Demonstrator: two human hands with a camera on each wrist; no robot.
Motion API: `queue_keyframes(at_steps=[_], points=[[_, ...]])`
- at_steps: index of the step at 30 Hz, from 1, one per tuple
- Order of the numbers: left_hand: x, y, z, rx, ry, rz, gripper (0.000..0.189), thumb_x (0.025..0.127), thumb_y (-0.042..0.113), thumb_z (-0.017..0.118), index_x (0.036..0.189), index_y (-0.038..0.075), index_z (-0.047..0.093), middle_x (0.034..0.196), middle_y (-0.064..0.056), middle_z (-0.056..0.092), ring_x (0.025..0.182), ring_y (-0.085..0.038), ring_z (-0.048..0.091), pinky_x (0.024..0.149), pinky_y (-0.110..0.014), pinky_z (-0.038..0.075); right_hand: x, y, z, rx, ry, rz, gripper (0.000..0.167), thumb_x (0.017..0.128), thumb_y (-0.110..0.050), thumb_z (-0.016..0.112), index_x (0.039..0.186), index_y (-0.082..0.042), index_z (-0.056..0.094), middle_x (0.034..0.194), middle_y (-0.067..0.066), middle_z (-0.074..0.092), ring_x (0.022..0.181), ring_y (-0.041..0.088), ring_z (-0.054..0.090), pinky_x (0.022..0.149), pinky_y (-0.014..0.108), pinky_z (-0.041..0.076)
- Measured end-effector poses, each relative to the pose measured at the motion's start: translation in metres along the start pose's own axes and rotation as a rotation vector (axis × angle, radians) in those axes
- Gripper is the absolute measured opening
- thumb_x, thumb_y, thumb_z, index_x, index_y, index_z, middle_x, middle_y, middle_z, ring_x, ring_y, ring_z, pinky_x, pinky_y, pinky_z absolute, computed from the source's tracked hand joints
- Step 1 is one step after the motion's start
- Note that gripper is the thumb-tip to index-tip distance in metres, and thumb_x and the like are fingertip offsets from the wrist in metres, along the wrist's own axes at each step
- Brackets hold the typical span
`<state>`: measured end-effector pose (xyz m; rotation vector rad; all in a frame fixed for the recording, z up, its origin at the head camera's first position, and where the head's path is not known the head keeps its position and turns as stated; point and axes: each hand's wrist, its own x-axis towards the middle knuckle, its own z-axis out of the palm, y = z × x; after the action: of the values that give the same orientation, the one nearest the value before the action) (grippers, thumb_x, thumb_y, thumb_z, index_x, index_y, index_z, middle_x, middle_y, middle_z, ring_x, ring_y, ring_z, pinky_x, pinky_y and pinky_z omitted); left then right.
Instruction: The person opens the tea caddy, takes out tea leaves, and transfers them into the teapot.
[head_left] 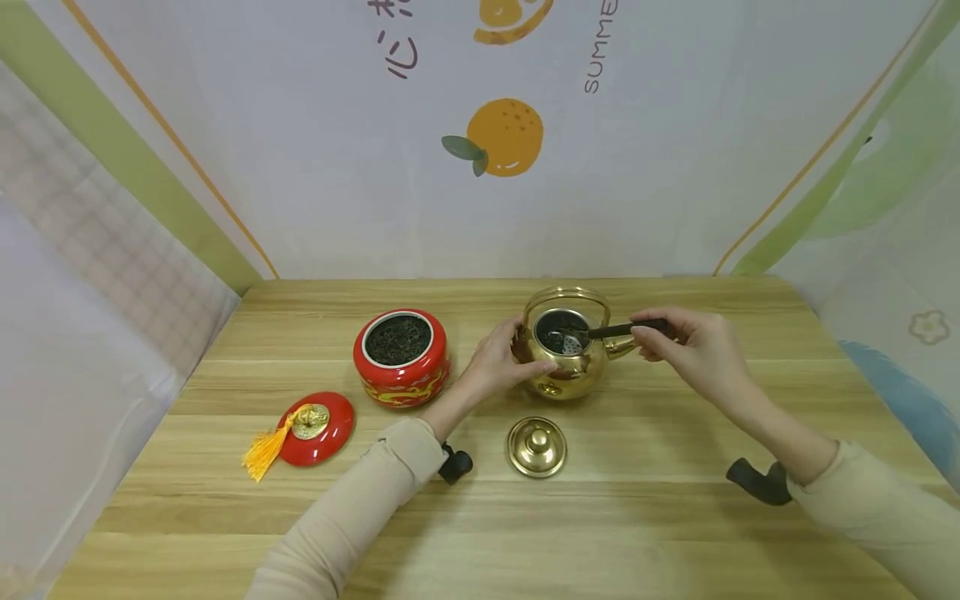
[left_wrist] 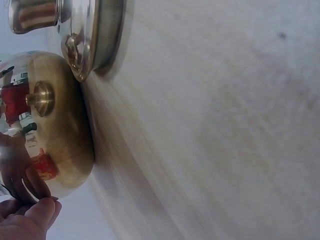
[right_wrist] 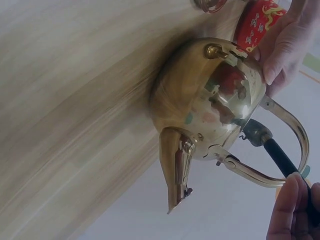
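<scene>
A shiny brass teapot (head_left: pixel 573 379) stands uncovered on the table, its spout toward the right and its hoop handle upright. My left hand (head_left: pixel 491 362) holds the pot's left side, thumb across the front of the body. Between the thumb and fingers of my right hand (head_left: pixel 701 354) is a dark-handled spoon (head_left: pixel 626 330). In the head view its metal end is at the pot's mouth, over a perforated part inside. The right wrist view shows the spoon handle (right_wrist: pixel 281 159) slanting under the hoop, with dark shreds at its metal end.
Left of the pot stands a red jar (head_left: pixel 405 385) filled with dark tea leaves. Its red lid (head_left: pixel 330 437), with a yellow tassel (head_left: pixel 266 450), lies in front. The brass pot lid (head_left: pixel 537 447) rests before the teapot. A printed cloth (head_left: pixel 337 192) hangs behind the table.
</scene>
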<state>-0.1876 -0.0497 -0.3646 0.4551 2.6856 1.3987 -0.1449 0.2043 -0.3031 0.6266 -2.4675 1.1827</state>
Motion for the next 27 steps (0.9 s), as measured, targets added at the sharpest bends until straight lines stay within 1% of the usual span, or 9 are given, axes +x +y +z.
queue_keyframes(at_steps=[9, 13, 16, 21, 27], points=[[0.0006, -0.0015, 0.0007, -0.010, 0.002, 0.000, 0.081, 0.074, 0.032, 0.080, 0.141, 0.009, 0.040, 0.136, -0.010, 0.050, 0.128, -0.027, 0.044, 0.106, -0.042, 0.037, 0.0046, -0.0008, -0.0010, 0.068, -0.043, 0.061, 0.016, 0.089, 0.000, 0.061, 0.102, 0.007, 0.067, 0.080, 0.019, 0.069, 0.061, 0.002, 0.065, 0.056, 0.019, 0.055], [0.0001, -0.0006, 0.0004, -0.006, 0.002, 0.005, 0.080, 0.074, 0.032, 0.080, 0.140, 0.009, 0.041, 0.136, -0.010, 0.051, 0.128, -0.027, 0.043, 0.107, -0.042, 0.036, 0.0049, 0.0004, -0.0015, 0.086, -0.047, 0.080, 0.015, 0.090, -0.003, 0.060, 0.101, 0.007, 0.067, 0.079, 0.017, 0.068, 0.061, 0.005, 0.066, 0.056, 0.022, 0.056], [-0.0001, -0.0001, 0.0002, -0.004, 0.002, 0.005, 0.079, 0.075, 0.032, 0.080, 0.140, 0.009, 0.041, 0.135, -0.010, 0.051, 0.128, -0.028, 0.044, 0.107, -0.043, 0.036, 0.0047, 0.0000, -0.0016, 0.100, -0.046, 0.088, 0.016, 0.090, -0.004, 0.060, 0.100, 0.006, 0.067, 0.077, 0.015, 0.068, 0.061, 0.005, 0.066, 0.056, 0.022, 0.056], [-0.0005, -0.0001, 0.0000, -0.005, 0.002, 0.002, 0.079, 0.075, 0.033, 0.079, 0.140, 0.008, 0.041, 0.135, -0.011, 0.051, 0.128, -0.028, 0.044, 0.107, -0.044, 0.036, 0.0045, -0.0003, -0.0014, 0.123, -0.046, 0.094, 0.017, 0.091, -0.006, 0.060, 0.101, 0.006, 0.067, 0.077, 0.017, 0.068, 0.062, 0.007, 0.066, 0.057, 0.022, 0.056], [-0.0003, -0.0008, -0.0002, -0.013, 0.005, 0.014, 0.079, 0.075, 0.031, 0.080, 0.140, 0.008, 0.041, 0.137, -0.011, 0.050, 0.129, -0.028, 0.043, 0.107, -0.044, 0.035, 0.0031, 0.0000, -0.0013, 0.138, -0.042, 0.089, 0.017, 0.091, -0.004, 0.060, 0.101, 0.006, 0.067, 0.076, 0.009, 0.068, 0.063, 0.009, 0.067, 0.057, 0.023, 0.056]])
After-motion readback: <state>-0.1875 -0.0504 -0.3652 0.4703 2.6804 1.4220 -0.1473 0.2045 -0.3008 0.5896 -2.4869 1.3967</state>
